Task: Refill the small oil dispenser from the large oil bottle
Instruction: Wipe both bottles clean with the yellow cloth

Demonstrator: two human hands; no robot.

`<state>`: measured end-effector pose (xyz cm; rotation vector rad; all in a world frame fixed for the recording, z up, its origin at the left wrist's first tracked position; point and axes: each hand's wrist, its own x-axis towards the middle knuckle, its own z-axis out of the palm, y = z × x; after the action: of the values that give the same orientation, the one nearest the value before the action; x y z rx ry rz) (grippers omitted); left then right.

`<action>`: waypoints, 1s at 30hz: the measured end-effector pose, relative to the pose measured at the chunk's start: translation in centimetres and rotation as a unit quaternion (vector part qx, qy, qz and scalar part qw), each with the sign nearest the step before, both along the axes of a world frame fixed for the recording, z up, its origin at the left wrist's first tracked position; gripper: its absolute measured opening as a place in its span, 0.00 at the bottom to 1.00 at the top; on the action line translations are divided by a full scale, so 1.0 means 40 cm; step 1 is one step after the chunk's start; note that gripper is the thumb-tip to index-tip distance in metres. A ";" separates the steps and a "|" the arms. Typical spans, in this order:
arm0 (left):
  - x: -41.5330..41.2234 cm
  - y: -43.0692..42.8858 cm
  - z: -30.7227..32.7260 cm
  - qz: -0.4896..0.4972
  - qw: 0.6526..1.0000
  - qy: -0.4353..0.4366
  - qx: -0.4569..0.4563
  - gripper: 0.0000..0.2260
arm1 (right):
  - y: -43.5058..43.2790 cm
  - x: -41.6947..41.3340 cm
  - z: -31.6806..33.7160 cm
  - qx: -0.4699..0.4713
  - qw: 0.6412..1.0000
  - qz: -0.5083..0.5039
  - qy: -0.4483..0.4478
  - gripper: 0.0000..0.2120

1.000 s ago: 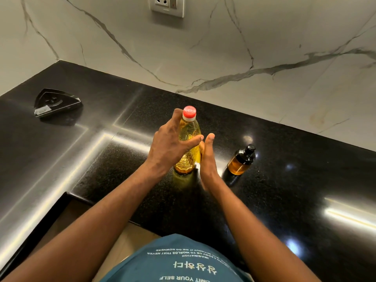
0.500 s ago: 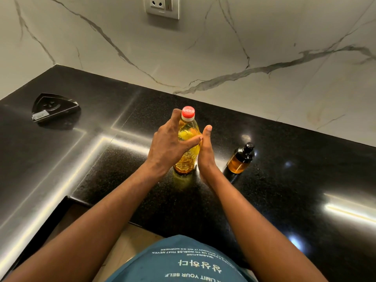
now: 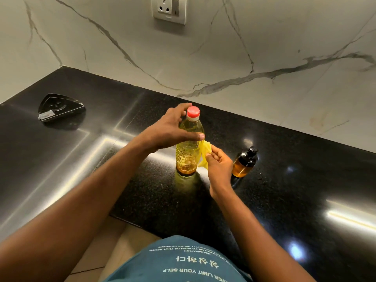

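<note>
Head view, left to right.

- Far left: black triangular holder (image 3: pixel 61 107) on the tabletop (image 3: pixel 305 180), well apart from the work. Likely no part of this task.
- Left grip (image 3: pixel 173 129): wrapped round the upper body of the large oil bottle (image 3: pixel 189 147), thumb across the front, fingers behind near the neck. Probably there to brace the bottle upright against a sideways pull.
- Bottle stands on the tabletop at centre, nearly full of yellow oil. Red cap (image 3: pixel 193 111) is on, so no pouring yet.
- Yellow plastic strip (image 3: pixel 204 148): hangs off the bottle's right side, one end apparently attached. Seems to be a label or seal wrap being peeled off, but I cannot tell which.
- Right grip (image 3: pixel 218 163): pinches the strip's free end between thumb and fingertips, low beside the bottle.
- Small oil dispenser (image 3: pixel 244 162): amber, black pump top fitted, just right of the right grip and untouched. It is set within easy reach, presumably for the refill.
</note>
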<state>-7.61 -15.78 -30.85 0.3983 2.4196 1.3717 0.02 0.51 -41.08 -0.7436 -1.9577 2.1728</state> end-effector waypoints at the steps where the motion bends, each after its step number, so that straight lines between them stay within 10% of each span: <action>1: 0.006 0.007 0.003 0.018 0.999 0.016 0.020 0.39 | -0.002 0.004 0.005 -0.001 1.000 0.000 0.007 0.15; 12: 0.052 0.034 -0.023 0.109 0.978 0.178 0.017 0.16 | -0.114 0.046 -0.014 -0.016 0.990 0.135 0.036 0.41; 30: 0.045 0.034 -0.041 0.109 0.975 0.193 0.023 0.17 | -0.101 0.026 -0.017 -0.011 0.996 0.082 0.025 0.30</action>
<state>-5.83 -14.42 -32.50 0.4591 2.8202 1.5677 1.04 -3.52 -41.75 -0.5440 -2.0382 2.2833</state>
